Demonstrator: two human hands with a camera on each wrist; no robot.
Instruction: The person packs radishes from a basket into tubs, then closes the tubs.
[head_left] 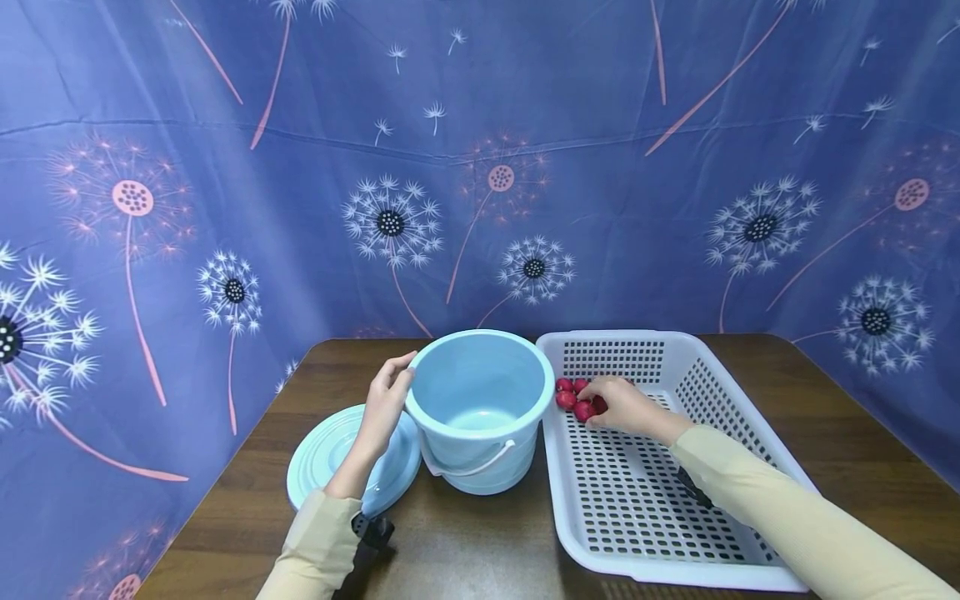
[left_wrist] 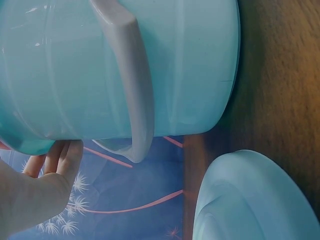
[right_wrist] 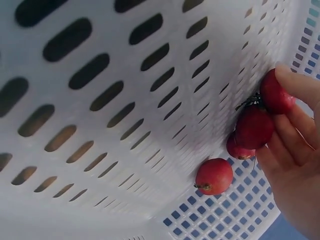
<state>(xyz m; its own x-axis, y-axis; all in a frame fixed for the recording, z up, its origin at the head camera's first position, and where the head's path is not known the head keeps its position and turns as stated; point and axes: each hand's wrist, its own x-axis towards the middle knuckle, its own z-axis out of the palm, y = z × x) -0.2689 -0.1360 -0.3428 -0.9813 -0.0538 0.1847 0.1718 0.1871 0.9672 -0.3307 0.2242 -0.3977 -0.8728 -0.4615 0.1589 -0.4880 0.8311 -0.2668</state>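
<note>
A light blue bucket [head_left: 480,450] stands upright, its pale handle [left_wrist: 137,85] hanging down at the front. My left hand [head_left: 386,400] holds its rim from the left side, with fingers bent against the outside below the lip in the left wrist view. Inside the white basket, my right hand [head_left: 626,406] pinches a red radish [right_wrist: 275,92] between thumb and fingers. A second, darker radish [right_wrist: 254,127] touches that one, close to the fingertips. Other radishes lie near the basket's left wall, among them a lone radish [right_wrist: 214,176].
The perforated white basket [head_left: 667,571] stands close to the bucket's right side. Left of the bucket lies a round blue lid [head_left: 311,454], partly under my left forearm. All of it is on a brown wooden table [head_left: 480,550], with a blue dandelion-print cloth [head_left: 637,250] behind.
</note>
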